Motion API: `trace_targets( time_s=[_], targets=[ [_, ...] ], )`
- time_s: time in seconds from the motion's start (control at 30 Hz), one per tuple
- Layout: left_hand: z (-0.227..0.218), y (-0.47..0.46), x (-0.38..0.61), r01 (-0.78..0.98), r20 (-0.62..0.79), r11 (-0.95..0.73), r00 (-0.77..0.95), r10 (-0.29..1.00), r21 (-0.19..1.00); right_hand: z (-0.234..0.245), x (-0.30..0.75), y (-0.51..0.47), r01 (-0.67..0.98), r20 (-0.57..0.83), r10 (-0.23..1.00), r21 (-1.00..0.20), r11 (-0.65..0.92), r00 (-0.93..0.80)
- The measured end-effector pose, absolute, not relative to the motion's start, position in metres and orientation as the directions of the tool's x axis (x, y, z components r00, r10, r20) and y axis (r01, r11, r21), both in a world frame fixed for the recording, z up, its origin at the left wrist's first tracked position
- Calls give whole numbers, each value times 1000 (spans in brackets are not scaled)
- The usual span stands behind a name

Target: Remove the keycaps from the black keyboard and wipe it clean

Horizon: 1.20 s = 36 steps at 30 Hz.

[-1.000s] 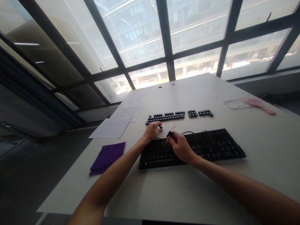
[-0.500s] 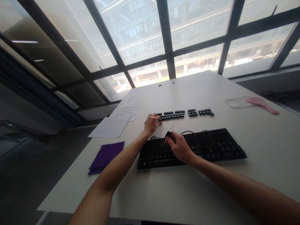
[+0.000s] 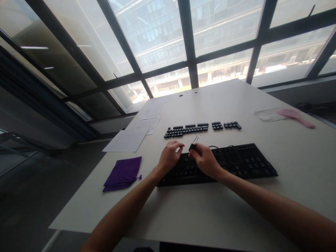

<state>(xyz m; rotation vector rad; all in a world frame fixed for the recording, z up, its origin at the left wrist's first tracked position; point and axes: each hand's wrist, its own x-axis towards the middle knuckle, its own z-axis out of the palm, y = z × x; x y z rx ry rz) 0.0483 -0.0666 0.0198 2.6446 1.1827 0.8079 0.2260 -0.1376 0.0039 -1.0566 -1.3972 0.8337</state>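
My right hand grips a keycap puller with a black body and thin wire prongs. Some prongs point up and away; others point down over the left part of a black keyboard. Just left of it is my left hand, above the keyboard's left end, its fingers curved and thumb slightly apart from the forefinger, with nothing visible between them. Beyond both hands, loose black keycaps lie on the table in rows and small blocks, grouped like a keyboard layout.
On the white table, a folded purple cloth pouch lies at left. Written sheets of paper are behind it. A pink hairbrush-shaped object rests on a clear bag at far right. Large windows stand behind the table.
My left hand has drawn back from the left end of the loose keycaps to beside the puller. My right hand stays over the keyboard with the puller. The view has shifted slightly.
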Motion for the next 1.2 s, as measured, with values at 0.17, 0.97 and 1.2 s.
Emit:
trace_targets(
  time_s=[0.17,0.97,1.2],
  targets=[
    [10,-106,44,591,351,-690,595,723,418,2,228,-145,319,374,921,-864,388,-109],
    [13,-112,42,459,261,-673,677,688,580,-6,232,-147,330,348,928,-867,373,-134],
    [14,-113,44,396,346,-650,607,716,649,-4,231,-148,294,396,917,-873,389,-36]
  ],
)
